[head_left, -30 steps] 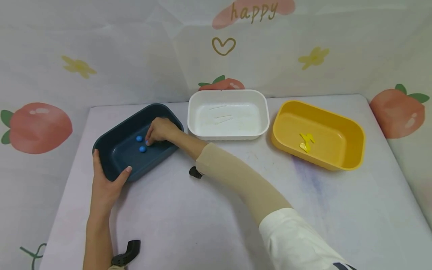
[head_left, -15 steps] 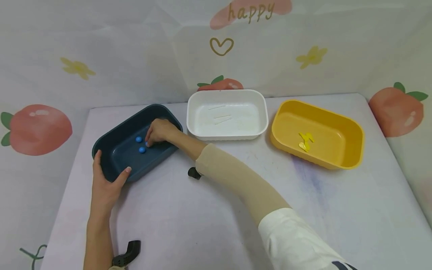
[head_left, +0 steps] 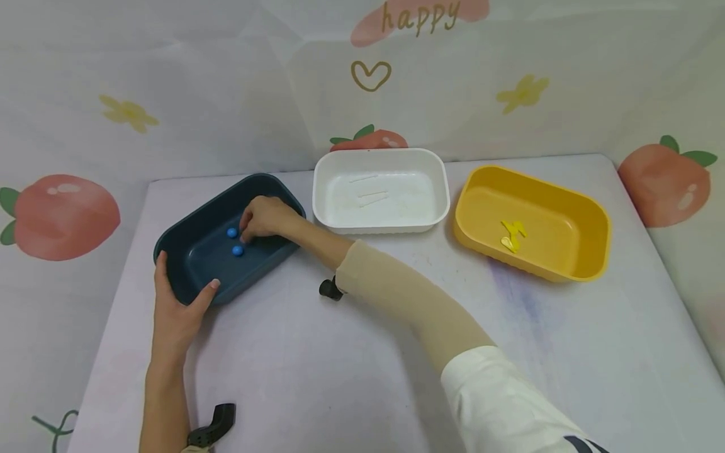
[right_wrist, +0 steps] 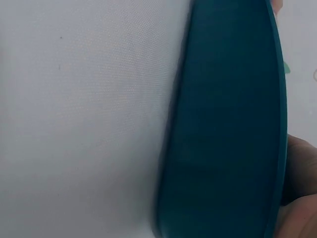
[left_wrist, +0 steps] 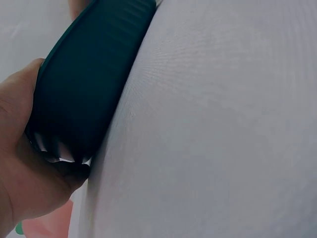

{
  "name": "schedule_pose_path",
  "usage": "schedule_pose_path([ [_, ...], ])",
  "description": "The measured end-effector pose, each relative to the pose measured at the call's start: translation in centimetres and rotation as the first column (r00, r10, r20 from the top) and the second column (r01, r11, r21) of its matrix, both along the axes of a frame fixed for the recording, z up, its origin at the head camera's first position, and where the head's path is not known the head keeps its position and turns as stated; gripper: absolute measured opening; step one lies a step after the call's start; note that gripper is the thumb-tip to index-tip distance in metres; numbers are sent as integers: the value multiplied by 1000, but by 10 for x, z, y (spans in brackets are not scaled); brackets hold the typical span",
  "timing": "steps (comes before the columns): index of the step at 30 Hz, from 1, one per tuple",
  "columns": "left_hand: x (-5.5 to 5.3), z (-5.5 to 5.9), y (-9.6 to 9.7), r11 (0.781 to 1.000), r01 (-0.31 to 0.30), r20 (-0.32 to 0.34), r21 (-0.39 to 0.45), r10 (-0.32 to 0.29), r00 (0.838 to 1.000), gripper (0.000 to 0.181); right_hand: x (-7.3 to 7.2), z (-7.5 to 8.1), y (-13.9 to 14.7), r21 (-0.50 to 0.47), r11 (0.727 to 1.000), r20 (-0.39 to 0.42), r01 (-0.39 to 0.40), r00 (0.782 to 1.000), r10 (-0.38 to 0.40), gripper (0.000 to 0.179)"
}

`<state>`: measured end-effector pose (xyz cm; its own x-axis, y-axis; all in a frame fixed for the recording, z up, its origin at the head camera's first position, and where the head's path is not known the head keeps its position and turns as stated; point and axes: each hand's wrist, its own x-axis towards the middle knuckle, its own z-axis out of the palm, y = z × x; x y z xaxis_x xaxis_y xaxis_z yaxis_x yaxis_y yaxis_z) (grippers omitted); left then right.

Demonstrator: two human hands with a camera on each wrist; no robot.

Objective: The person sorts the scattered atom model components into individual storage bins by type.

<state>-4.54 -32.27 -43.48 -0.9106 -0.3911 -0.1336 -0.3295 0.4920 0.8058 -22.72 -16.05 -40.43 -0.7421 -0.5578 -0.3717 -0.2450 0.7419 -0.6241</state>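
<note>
A dark blue plastic tray (head_left: 195, 267) sits at the left of the table. My left hand (head_left: 178, 318) grips its near left corner, thumb on the front rim and fingers round the end. In the left wrist view that hand (left_wrist: 29, 168) curls about the tray's end wall. Inside the tray lie two small blue balls, one farther back (head_left: 232, 233) and one nearer (head_left: 238, 250). My right hand (head_left: 267, 217) reaches in from the right, fingertips pinched low beside them; a third blue ball is mostly hidden in its fingers. The right wrist view mainly shows the tray's outer wall (right_wrist: 228, 119).
At the back middle stands a white tray (head_left: 381, 229) holding several thin pale sticks (head_left: 372, 194). On the right a yellow tray (head_left: 538, 270) contains small yellow pieces (head_left: 513, 236). A patterned cloth hangs behind the table (head_left: 317, 377).
My right fingertips have shifted slightly left, and the blue ball that showed at them is now covered. The left hand keeps its grip on the tray.
</note>
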Motion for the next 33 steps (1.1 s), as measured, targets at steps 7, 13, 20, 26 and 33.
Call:
schedule_pose_path([
  [7,0,0,-1,999,-13,18,29,13,1000,99,3,10,7,-53,998,30,-25,999,26,33],
  [13,1,2,-1,999,-12,27,37,11,1000,104,7,17,17,-143,988,12,-65,998,67,34],
  [20,2,4,0,1000,-3,35,10,3,999,104,12,25,45,-308,942,-8,-130,991,134,36],
  [26,5,6,-1,999,-27,47,-47,29,998,96,14,37,79,-391,912,-27,-122,992,121,33],
  [33,12,12,4,989,-35,-92,-142,22,995,97,25,45,112,-350,923,-136,-160,984,119,33],
])
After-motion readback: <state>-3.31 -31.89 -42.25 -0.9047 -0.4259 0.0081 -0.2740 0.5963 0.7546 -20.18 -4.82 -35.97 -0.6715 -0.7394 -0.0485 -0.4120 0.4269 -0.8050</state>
